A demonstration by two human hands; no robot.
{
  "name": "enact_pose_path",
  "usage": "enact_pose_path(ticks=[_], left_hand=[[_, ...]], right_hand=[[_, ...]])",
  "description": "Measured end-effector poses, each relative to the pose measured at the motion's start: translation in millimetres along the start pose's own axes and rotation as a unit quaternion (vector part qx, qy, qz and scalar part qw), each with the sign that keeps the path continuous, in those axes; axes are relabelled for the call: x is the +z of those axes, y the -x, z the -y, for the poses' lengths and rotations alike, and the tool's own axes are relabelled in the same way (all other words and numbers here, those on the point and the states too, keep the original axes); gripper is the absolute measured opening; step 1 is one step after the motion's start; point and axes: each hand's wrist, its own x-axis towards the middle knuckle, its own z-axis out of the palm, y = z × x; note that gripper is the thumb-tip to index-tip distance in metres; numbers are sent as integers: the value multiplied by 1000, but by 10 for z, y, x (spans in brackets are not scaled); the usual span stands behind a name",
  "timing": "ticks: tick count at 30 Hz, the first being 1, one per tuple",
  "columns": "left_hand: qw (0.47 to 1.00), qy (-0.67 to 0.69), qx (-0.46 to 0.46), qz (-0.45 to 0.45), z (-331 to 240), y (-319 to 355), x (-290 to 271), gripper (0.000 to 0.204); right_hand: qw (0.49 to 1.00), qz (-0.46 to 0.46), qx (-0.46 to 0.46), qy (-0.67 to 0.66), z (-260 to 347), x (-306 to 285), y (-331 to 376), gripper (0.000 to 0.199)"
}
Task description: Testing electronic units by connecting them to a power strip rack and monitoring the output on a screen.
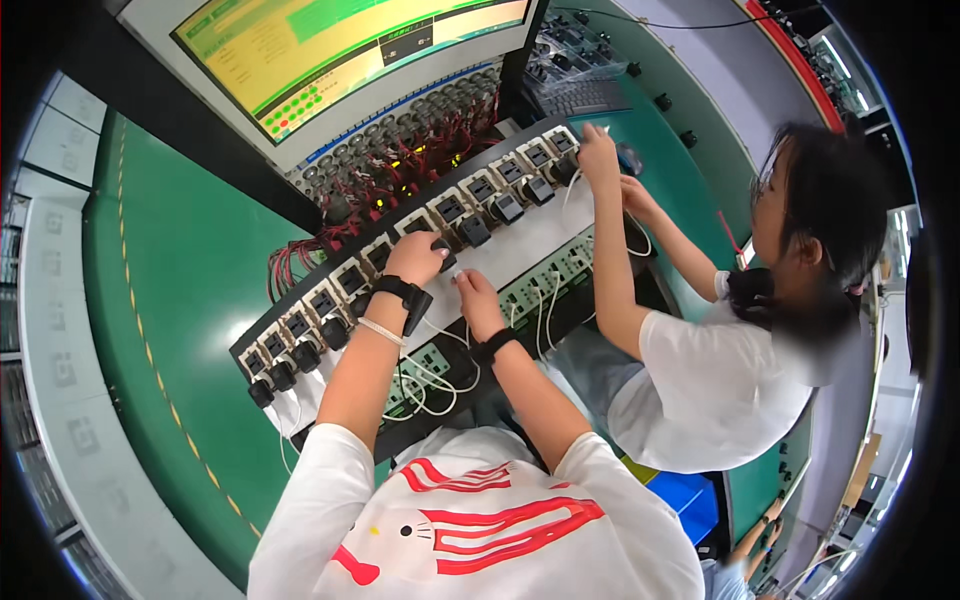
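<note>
Left hand: my left hand grips a black plug at the socket row.
Right hand: my right hand pinches a white cable.
Co-worker: hand at far sockets.

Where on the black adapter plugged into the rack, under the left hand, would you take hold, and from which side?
Grip the black adapter by its two bare side faces, coming from above and in front. It juts out of the rack toward the worker, with neighbours set apart on both sides, as the left hand does.

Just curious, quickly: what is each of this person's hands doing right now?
Left hand: closed on a black adapter.
Right hand: fingers on the white panel; grip cannot be told.
</note>
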Motion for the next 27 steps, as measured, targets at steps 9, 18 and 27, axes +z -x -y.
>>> enact_pose_path(ticks=[9, 18, 27], left_hand=[[1000, 12, -19, 3, -26, -4, -8, 39], [999, 23, -34, 33, -63, -27, -67, 40], [999, 35, -1, 12, -7, -21, -45, 37]], right_hand=[[997, -59, -22, 50, -82, 232, 99, 24], [993, -72, -72, 58, -6, 135, 80, 22], [992, -70, -14, 108, -6, 201, -23, 22]])
